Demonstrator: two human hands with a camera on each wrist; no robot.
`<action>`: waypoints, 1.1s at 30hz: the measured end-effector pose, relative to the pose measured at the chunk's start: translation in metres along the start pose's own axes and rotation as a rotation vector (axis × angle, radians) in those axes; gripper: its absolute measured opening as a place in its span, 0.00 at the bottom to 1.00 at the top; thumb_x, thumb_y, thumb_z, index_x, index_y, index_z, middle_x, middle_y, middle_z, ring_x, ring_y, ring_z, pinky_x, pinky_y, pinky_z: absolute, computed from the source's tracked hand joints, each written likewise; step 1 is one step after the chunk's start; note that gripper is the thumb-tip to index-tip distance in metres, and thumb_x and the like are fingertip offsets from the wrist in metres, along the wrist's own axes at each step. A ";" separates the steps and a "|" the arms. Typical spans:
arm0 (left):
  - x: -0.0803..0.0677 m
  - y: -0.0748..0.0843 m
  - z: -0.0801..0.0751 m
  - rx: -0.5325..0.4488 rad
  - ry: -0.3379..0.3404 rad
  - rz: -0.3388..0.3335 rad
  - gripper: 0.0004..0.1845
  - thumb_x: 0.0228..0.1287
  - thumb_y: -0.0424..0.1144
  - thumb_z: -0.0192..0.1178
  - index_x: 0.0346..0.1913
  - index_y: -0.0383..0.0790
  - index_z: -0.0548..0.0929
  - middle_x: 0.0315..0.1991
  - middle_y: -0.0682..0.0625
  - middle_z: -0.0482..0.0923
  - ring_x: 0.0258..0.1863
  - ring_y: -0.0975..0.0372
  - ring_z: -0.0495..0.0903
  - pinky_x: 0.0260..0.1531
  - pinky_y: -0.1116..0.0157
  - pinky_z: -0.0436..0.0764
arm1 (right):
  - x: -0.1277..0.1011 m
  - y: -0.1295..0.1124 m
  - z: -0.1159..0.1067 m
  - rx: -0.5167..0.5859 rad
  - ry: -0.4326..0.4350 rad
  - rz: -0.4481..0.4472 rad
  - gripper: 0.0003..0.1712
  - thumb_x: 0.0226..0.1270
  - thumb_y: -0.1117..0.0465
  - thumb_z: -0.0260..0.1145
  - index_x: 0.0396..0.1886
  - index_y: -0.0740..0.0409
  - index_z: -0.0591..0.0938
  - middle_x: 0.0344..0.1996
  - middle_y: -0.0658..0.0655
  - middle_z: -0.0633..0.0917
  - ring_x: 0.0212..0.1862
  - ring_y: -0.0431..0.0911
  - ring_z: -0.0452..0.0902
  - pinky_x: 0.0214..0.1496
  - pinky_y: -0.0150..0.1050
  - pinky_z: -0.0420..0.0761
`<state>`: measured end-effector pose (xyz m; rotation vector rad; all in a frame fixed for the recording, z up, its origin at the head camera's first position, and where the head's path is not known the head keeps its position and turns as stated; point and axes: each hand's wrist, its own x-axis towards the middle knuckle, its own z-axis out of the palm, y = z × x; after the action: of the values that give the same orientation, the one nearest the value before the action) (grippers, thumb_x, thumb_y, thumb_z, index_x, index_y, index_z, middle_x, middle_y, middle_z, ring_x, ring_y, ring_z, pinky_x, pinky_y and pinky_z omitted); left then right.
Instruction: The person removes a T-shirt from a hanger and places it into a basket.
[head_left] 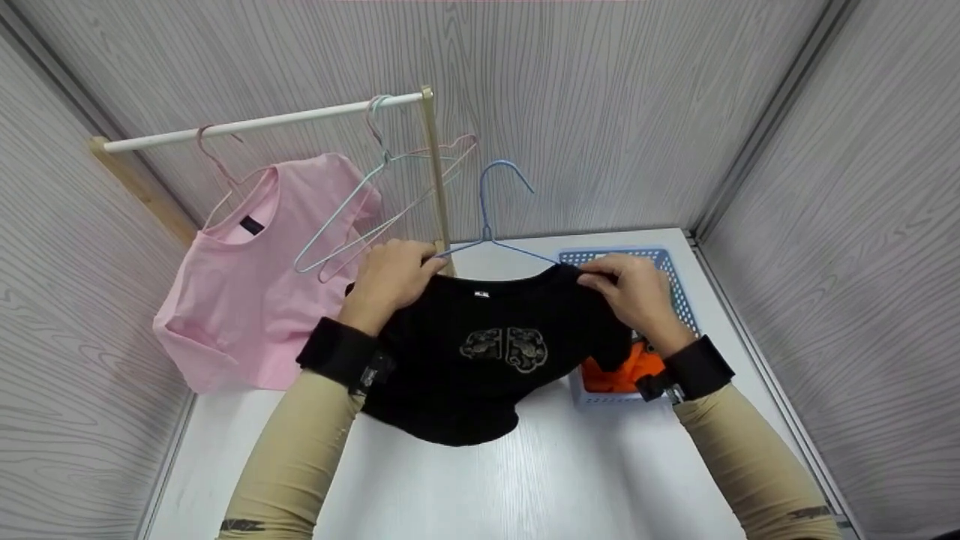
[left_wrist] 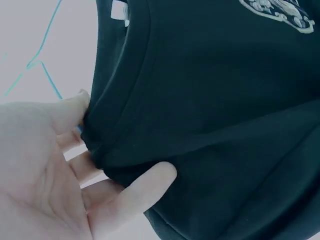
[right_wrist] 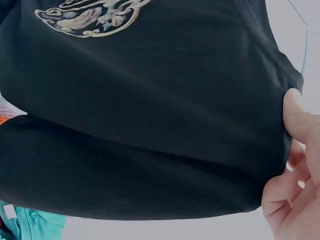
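Head view: a black short-sleeved fabric shirt with a pale print (head_left: pixel 442 382) hangs about a blue wire hanger (head_left: pixel 487 234), right of the wooden clothes rack with a white bar (head_left: pixel 300 115). The left hand (head_left: pixel 394 276) grips the rack-side shoulder; the right hand (head_left: pixel 628 287) pinches the far one. Early release could let the neckline slip off. A white tabletop (head_left: pixel 600 480) and grey wood-grain panels (head_left: pixel 570 90) surround the rack.

Left wrist view: fingers hold the shoulder fabric.

Right wrist view: thumb and fingers pinch the edge; uneven pulling could dislodge the hanger.
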<state>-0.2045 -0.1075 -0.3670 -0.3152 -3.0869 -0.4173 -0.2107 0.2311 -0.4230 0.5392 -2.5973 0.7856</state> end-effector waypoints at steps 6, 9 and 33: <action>0.000 0.009 0.004 -0.018 0.148 0.112 0.07 0.66 0.42 0.60 0.40 0.44 0.86 0.39 0.46 0.86 0.42 0.49 0.85 0.42 0.49 0.81 | 0.004 -0.005 0.007 -0.014 -0.021 0.030 0.11 0.62 0.49 0.70 0.39 0.46 0.90 0.38 0.52 0.90 0.40 0.49 0.87 0.30 0.46 0.81; 0.004 0.013 0.006 -0.079 0.150 0.225 0.07 0.68 0.41 0.59 0.42 0.44 0.86 0.38 0.49 0.87 0.41 0.51 0.86 0.43 0.51 0.81 | 0.006 -0.008 0.012 -0.028 -0.010 0.034 0.11 0.61 0.47 0.70 0.39 0.44 0.90 0.38 0.50 0.90 0.40 0.48 0.87 0.29 0.47 0.80; -0.014 -0.047 0.002 -0.141 0.185 0.256 0.08 0.69 0.37 0.57 0.32 0.39 0.82 0.25 0.47 0.81 0.28 0.53 0.80 0.36 0.55 0.78 | -0.003 0.037 0.016 0.114 -0.108 0.037 0.08 0.64 0.62 0.68 0.38 0.61 0.89 0.34 0.61 0.90 0.28 0.47 0.85 0.30 0.36 0.83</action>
<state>-0.2000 -0.1542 -0.3818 -0.6270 -2.7945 -0.6154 -0.2293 0.2507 -0.4533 0.5834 -2.6799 0.9459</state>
